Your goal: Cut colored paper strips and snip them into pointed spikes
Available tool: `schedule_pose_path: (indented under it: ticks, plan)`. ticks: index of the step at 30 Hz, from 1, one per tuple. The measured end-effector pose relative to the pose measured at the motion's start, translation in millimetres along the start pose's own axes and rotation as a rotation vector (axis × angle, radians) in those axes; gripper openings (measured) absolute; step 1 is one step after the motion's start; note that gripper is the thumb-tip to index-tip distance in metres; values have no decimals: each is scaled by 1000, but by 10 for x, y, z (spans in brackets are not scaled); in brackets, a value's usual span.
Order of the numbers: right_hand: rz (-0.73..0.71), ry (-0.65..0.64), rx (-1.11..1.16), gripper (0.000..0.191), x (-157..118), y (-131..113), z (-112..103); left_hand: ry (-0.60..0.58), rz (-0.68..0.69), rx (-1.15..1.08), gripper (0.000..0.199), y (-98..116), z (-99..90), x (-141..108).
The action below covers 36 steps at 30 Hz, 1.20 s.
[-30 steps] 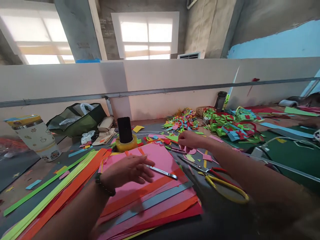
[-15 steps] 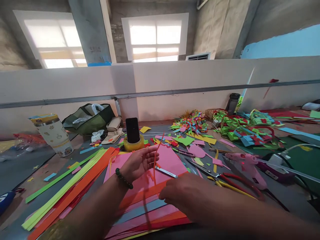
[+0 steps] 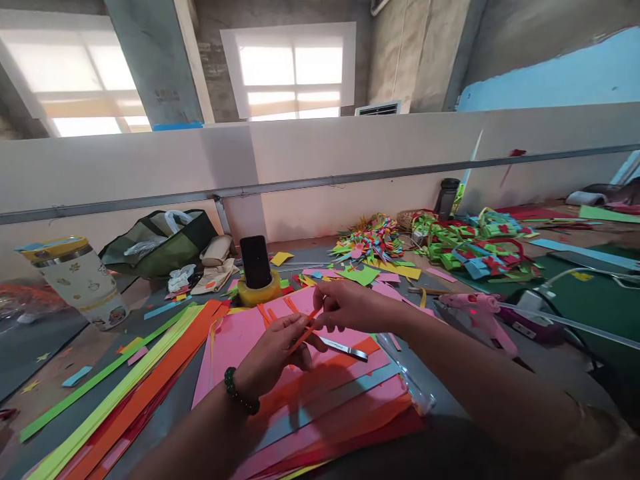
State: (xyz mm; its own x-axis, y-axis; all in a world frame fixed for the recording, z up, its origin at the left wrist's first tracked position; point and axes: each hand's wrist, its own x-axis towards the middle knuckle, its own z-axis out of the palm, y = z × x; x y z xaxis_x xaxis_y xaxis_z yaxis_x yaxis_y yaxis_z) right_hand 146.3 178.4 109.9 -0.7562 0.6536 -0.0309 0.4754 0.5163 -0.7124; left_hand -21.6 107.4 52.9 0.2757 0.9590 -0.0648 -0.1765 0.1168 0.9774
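Observation:
A thin orange paper strip [image 3: 303, 338] runs between my two hands. The fingers of my left hand [image 3: 270, 350], with a dark green bead bracelet at the wrist, are closed on its lower part. My right hand [image 3: 345, 305] pinches the strip's upper end between thumb and fingers. Below them lies a stack of pink paper sheets [image 3: 227, 347], crossed near the front by orange, blue and pink strips. A slim silver tool with print [image 3: 347, 349], perhaps tweezers, rests there. Short orange strips [image 3: 265, 313] lie just beyond my left hand.
Long coloured paper strips [image 3: 165, 353] lie at left, near a tumbler [image 3: 85, 283]. A phone [image 3: 256, 262] leans on a tape roll [image 3: 260, 291]. At right are a pink glue gun [image 3: 485, 317] and a power strip [image 3: 530, 320]. Paper scraps and woven paper baskets [image 3: 485, 257] lie behind.
My right hand has moved up and left from the front of the paper stack to the strip. My left hand has lowered slightly, and the strip is now tilted between both hands.

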Motion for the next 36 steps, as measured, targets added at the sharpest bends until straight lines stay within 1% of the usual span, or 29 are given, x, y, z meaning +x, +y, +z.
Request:
schedule_pose_path:
  ticks: [2, 4, 6, 7, 10, 11, 12, 14, 16, 17, 19, 22, 24, 27, 29, 31, 33, 36]
  plan:
    - [14, -4, -12, 16, 10, -4, 23, -6, 9, 61, 44, 3, 27, -8]
    - [2, -3, 1, 14, 20, -2, 36, -35, 13, 120, 41, -16, 35, 1]
    - [-35, 52, 25, 19, 17, 14, 25, -51, 19, 127, 36, -47, 23, 20]
    - [-57, 124, 34, 24, 4, 26, 10, -39, 24, 106, 35, -60, 13, 30]
    - [-80, 433, 80, 32, -85, 70, -40, 35, 43, 17, 35, -68, -13, 42]
    - [-71, 505, 122, 34, -125, 84, -42, 56, 48, -4, 36, -61, -15, 41]
    - [-58, 529, 173, 36, -165, 96, -32, 71, 52, -21, 37, -54, -12, 38]
    - [-38, 468, 268, 39, -227, 109, 32, 72, 57, -43, 38, -49, 4, 29]
    - [-45, 387, 329, 40, -246, 103, 131, 47, 66, -44, 37, -66, 29, 22]
    - [-50, 371, 355, 39, -239, 93, 181, 34, 69, -36, 36, -81, 40, 18]
    - [-61, 400, 416, 37, -202, 69, 256, 6, 62, 4, 37, -111, 56, 10]
    - [-77, 464, 452, 35, -144, 42, 296, -24, 71, 105, 39, -121, 44, -2]
    - [-97, 445, 402, 35, -129, 34, 308, -4, 146, 150, 38, -97, 14, -6]
    - [-80, 337, 284, 37, -139, 21, 362, 86, 264, 116, 34, -50, -32, -1]
    - [-77, 253, 235, 37, -152, 4, 418, 100, 274, 63, 31, -34, -45, 10]
    - [-99, 201, 201, 37, -159, -17, 468, 82, 253, 9, 27, -34, -47, 23]
    - [-109, 181, 161, 36, -160, -35, 495, 89, 246, -25, 21, -42, -50, 32]
    - [-66, 151, 105, 31, -158, -54, 498, 121, 268, -23, 16, -49, -66, 32]
